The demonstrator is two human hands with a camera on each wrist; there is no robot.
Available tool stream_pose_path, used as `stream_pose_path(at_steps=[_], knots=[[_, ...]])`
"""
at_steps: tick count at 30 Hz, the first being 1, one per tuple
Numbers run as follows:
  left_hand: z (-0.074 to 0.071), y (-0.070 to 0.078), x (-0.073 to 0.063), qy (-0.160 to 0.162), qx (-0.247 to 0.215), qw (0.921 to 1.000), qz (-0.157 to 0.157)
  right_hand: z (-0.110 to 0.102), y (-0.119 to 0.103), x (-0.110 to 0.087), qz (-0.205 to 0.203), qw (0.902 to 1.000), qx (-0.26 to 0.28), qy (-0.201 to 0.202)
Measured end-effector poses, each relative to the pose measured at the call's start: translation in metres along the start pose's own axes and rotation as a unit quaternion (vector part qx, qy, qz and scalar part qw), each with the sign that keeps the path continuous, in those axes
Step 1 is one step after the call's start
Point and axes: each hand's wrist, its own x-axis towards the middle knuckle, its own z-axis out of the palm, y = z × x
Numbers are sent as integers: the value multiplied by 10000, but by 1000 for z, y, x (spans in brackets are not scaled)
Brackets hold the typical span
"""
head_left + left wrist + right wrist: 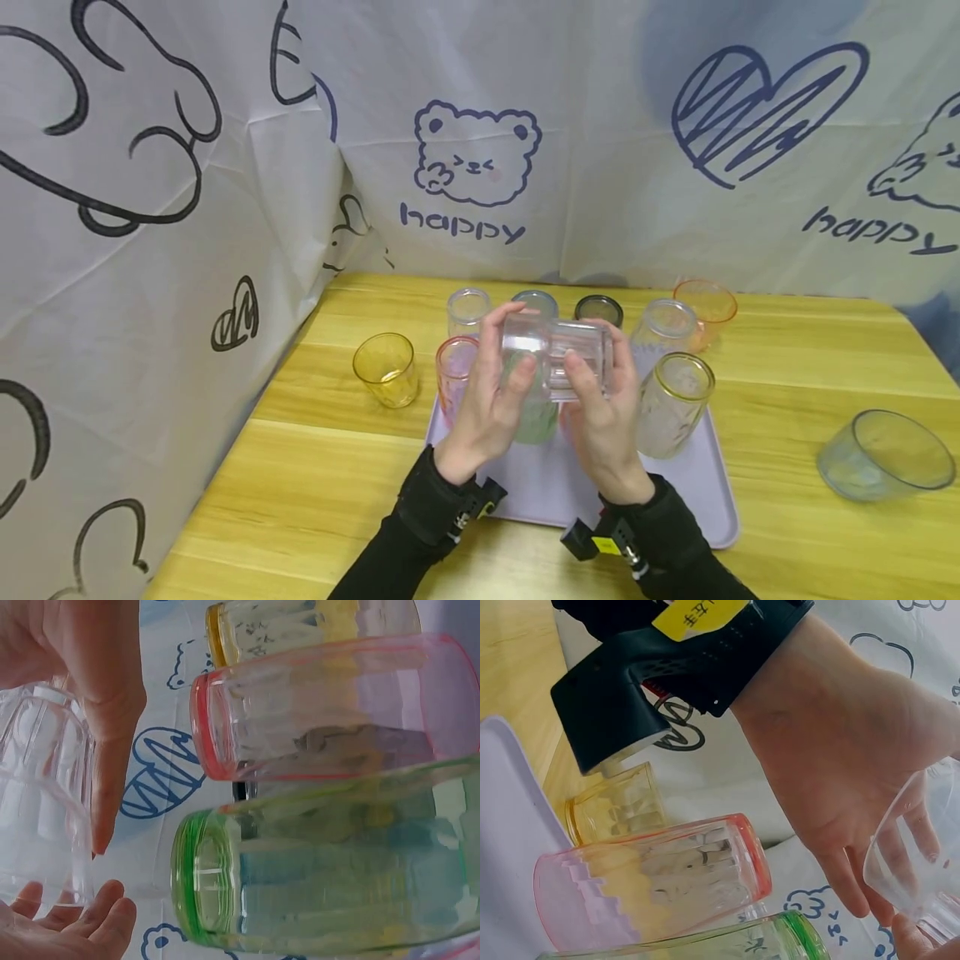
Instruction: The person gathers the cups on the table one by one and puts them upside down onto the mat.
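A clear glass (579, 360), with a wider smooth end and a narrower ribbed end, is held sideways above the tray (600, 492). My left hand (487, 408) grips the smooth end, thumb in front. My right hand (606, 417) holds the ribbed end, its thumb on the side. Whether this is one glass or two fitted together, I cannot tell. In the left wrist view, a green glass (322, 862) and a pink-red glass (322, 712) stand beside the held clear glass. Behind the hands, the green glass is partly hidden.
On the tray's right is a yellow-rimmed glass (671, 408). Further back are an orange glass (705, 308), a dark-rimmed glass (598, 310) and several others. An amber cup (388, 371) stands left of the tray, a bluish glass bowl (877, 462) to its right. A printed cloth (600, 167) hangs behind.
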Motion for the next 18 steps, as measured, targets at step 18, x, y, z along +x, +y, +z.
stream_pose_path(at_steps=[18], knots=[[-26,-4,2,176,235,9984,474,-4,2,-3,-231,9926,-1189,-108]])
